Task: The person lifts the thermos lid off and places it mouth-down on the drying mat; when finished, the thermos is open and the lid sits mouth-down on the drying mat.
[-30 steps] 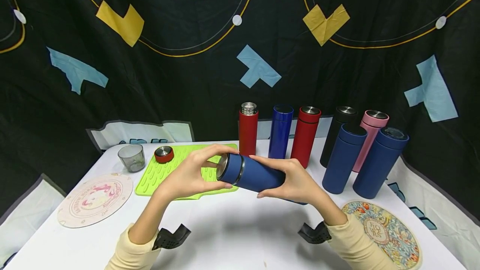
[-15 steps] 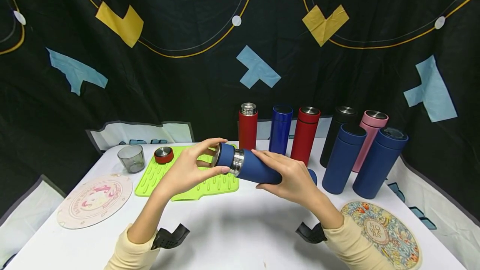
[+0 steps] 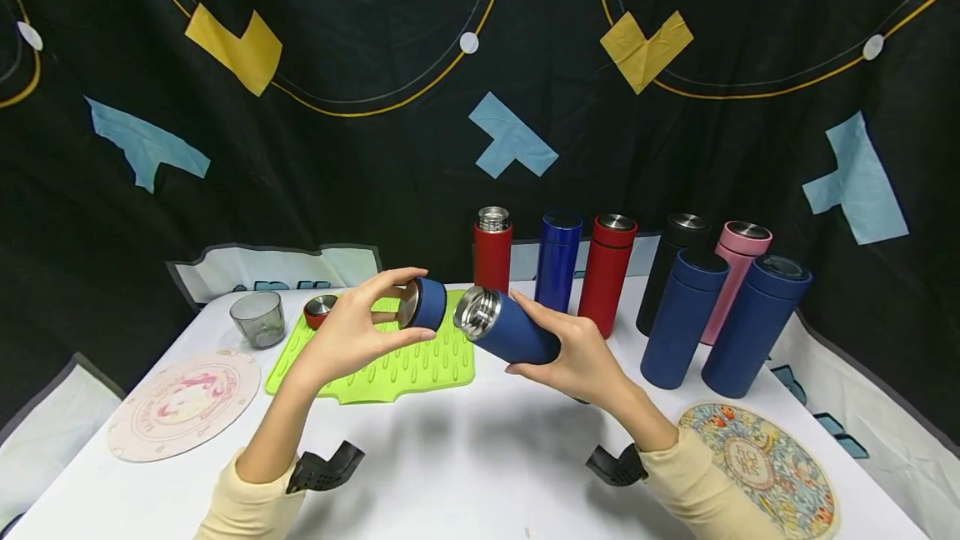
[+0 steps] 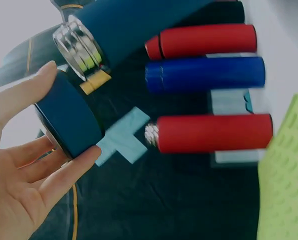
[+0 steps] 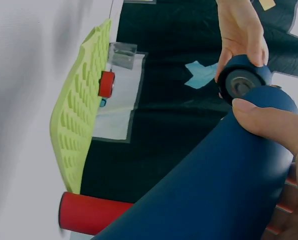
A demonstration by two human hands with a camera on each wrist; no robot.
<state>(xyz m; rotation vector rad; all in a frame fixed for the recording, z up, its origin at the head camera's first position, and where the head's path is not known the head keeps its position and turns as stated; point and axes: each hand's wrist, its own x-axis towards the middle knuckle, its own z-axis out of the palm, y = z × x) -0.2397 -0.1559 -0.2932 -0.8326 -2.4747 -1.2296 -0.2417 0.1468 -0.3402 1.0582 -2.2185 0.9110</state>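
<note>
"What is held by the left hand (image 3: 345, 333)?"
"A blue lid (image 3: 431, 304), pinched between thumb and fingers and seen against the green mat (image 3: 416, 372)."
"And by the right hand (image 3: 587, 354)?"
"A blue bottle (image 3: 519, 335): it is gripped round its body in the air, its steel mouth (image 3: 477, 312) (uncapped) turned toward the lid."
"Are they touching?"
"A gap is shown; the bottle's inside cannot be made out."

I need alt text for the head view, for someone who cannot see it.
A person's left hand holds a blue lid apart from the open, tilted blue flask in their right hand, above a white table. Seven more flasks stand on it, and a green mat lies beyond the left hand.
</note>
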